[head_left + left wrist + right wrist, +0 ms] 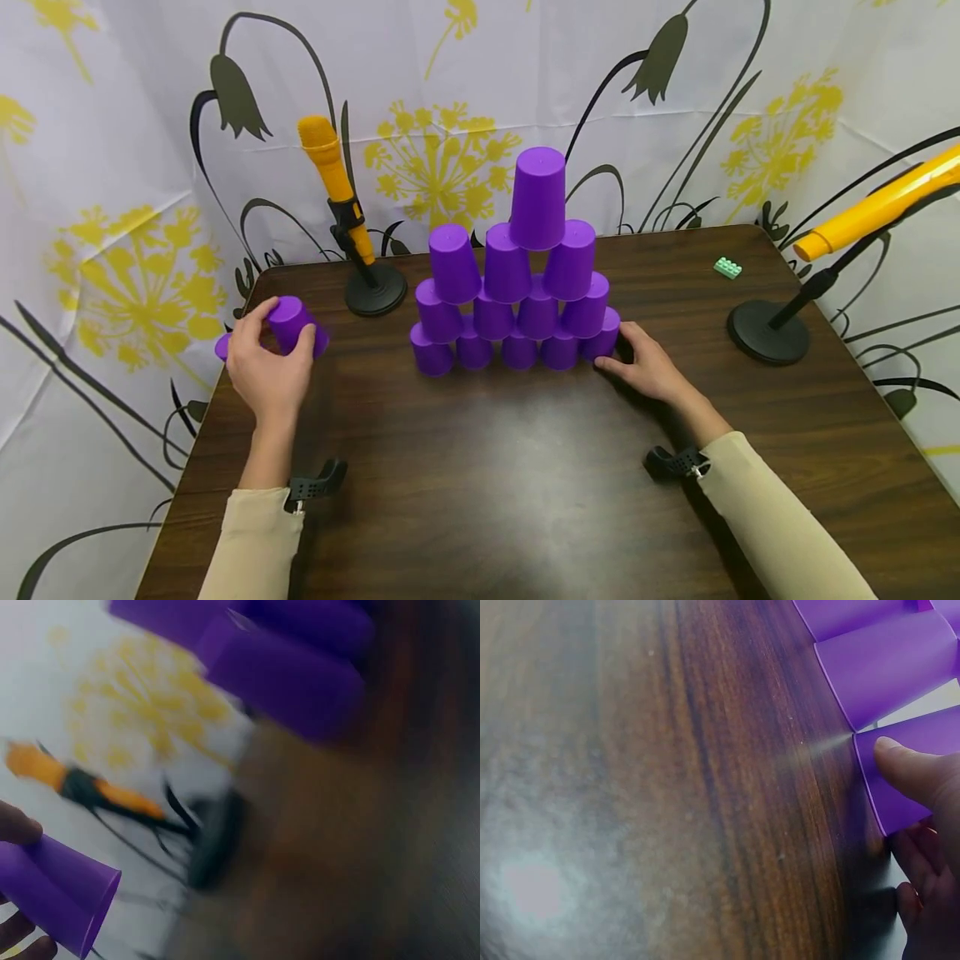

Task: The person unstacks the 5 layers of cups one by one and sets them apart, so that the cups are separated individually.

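Note:
My left hand [270, 367] grips a purple cup [291, 323] between thumb and fingers, over the table's left side. In the left wrist view this cup [67, 896] has its open rim toward the lower right. A second purple piece [222, 347] shows behind the hand, mostly hidden. Upside-down purple cups stand stacked as a pyramid, with several in the bottom row and a single top cup [538, 200]. My right hand [651, 363] holds the bottom row's rightmost cup [602, 335], thumb on its front [889, 799] and fingers around its far side.
A yellow microphone [330, 162] on a black stand is left of the pyramid. Another yellow microphone [885, 204] leans from a stand at the right. A small green toy brick [727, 267] lies near the back edge of the brown table [480, 492]. Behind hangs a flowered curtain [465, 67].

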A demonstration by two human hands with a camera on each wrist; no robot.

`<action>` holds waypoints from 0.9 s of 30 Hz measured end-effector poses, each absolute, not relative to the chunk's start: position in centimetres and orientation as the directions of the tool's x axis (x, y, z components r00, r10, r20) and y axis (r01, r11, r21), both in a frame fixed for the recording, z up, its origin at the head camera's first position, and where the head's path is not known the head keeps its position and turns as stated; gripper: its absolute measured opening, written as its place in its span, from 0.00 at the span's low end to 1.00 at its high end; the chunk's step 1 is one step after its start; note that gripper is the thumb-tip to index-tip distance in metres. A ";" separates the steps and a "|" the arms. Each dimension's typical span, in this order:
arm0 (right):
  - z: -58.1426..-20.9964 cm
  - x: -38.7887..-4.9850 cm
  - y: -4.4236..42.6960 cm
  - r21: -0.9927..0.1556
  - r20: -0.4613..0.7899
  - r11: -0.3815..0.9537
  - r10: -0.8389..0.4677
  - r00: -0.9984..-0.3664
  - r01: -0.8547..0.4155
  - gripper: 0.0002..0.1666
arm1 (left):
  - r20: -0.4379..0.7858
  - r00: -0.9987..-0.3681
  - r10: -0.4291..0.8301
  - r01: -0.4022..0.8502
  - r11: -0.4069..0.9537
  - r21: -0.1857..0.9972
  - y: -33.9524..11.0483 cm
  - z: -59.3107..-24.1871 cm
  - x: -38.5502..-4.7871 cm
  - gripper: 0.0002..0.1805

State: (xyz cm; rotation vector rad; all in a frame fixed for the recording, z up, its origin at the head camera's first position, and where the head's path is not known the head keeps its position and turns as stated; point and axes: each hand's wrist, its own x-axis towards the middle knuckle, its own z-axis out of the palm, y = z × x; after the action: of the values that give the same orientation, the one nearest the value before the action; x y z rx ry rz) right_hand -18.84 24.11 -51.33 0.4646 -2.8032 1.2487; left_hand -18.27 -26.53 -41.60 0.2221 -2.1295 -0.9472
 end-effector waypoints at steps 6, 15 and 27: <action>-51.5 -18.9 24.1 -0.721 0.146 0.635 -0.252 -0.957 -0.277 0.36 | 0.580 -0.679 -0.450 0.013 0.782 0.623 -28.5 -45.0 -18.0 0.26; -51.4 -18.8 24.1 -0.724 0.151 0.629 -0.255 -0.955 -0.283 0.36 | 0.550 -0.692 -0.467 -0.045 0.788 0.614 -29.0 -45.7 -17.8 0.25; -51.1 -18.7 24.1 -0.721 0.135 0.637 -0.259 -0.956 -0.274 0.38 | 0.534 -0.683 -0.498 -0.099 0.788 0.608 -29.4 -46.0 -17.9 0.20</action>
State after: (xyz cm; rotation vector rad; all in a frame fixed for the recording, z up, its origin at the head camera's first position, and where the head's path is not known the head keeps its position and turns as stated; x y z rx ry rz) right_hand -18.68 24.11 -51.15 0.4604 -2.8253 1.2492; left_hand -17.86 -29.37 -46.00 0.4399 -2.2547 -0.7153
